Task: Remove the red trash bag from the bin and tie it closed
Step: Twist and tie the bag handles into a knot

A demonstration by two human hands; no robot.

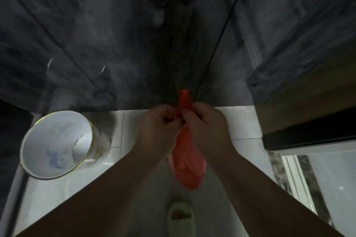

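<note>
The red trash bag (185,161) hangs in the air between my forearms, out of the bin, its body drooping toward the floor. Its gathered top sticks up as a narrow strip above my fingers. My left hand (157,131) and my right hand (207,127) both pinch the bag's neck, knuckles almost touching. The white bin (57,144) with a gold rim stands on the floor to the left, with no red bag in it. Whether a knot is formed is hidden by my fingers.
A dark marble wall (115,34) rises straight ahead above the pale tiled floor (240,125). A light slipper on a foot (180,217) shows at the bottom centre. A dark door frame and threshold (308,140) lie to the right.
</note>
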